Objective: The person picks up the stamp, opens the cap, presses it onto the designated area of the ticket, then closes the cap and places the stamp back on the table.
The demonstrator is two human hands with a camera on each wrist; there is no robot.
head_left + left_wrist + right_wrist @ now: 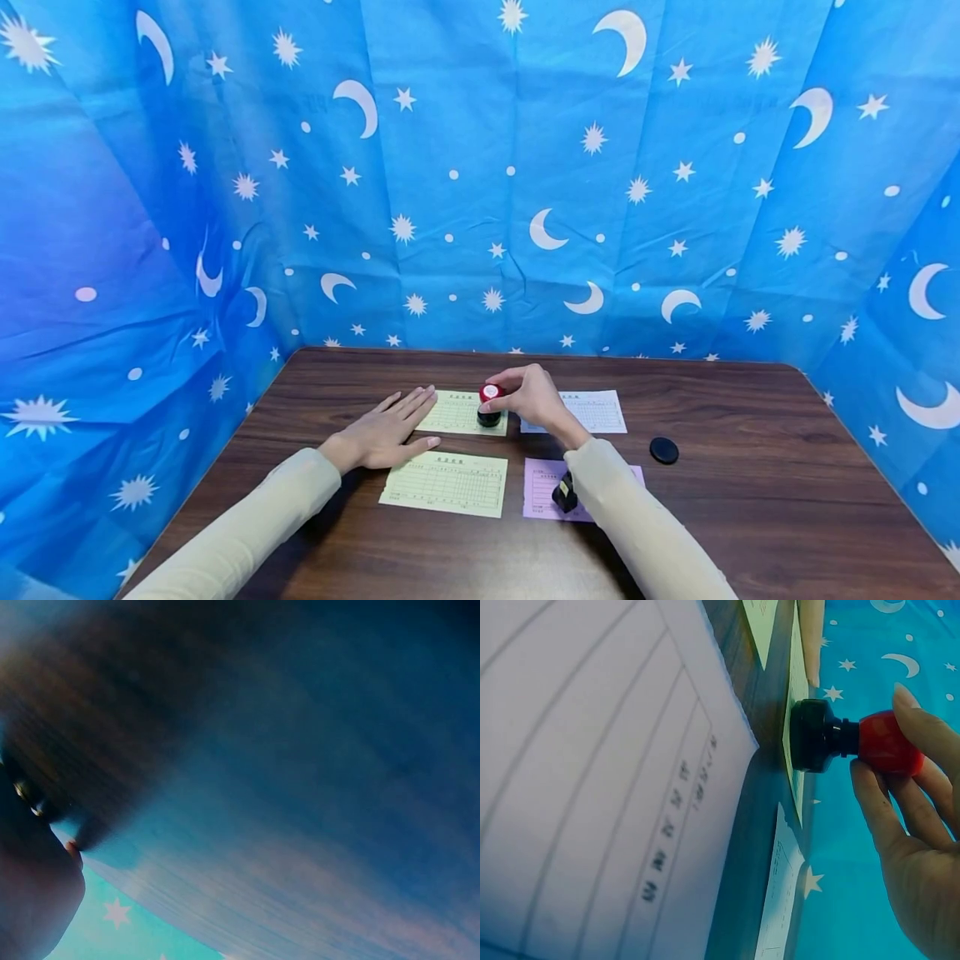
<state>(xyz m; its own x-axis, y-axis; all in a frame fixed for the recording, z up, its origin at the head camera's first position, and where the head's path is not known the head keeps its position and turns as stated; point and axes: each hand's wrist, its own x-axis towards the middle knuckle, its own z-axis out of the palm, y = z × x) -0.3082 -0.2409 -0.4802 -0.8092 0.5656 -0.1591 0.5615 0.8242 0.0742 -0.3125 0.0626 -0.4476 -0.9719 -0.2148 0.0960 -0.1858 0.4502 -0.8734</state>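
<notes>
The left hand (384, 433) lies flat, fingers extended, at the left end of the far yellow slip (454, 410). Toward that slip's right end, a red-and-black stamp (870, 736) stands upright, long axis vertical, its red top pinched by the right hand (536, 395), the nearer one, from the right. Beneath is a dark wood table (750, 483); behind hangs blue moon-and-star cloth (465, 200).

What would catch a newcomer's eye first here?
Probably the bright blue moon-and-star backdrop, rising behind the wooden table and filling most of the head view. Next comes the red-and-black stamp, held in the right hand at the right end of the far yellow form.
</notes>
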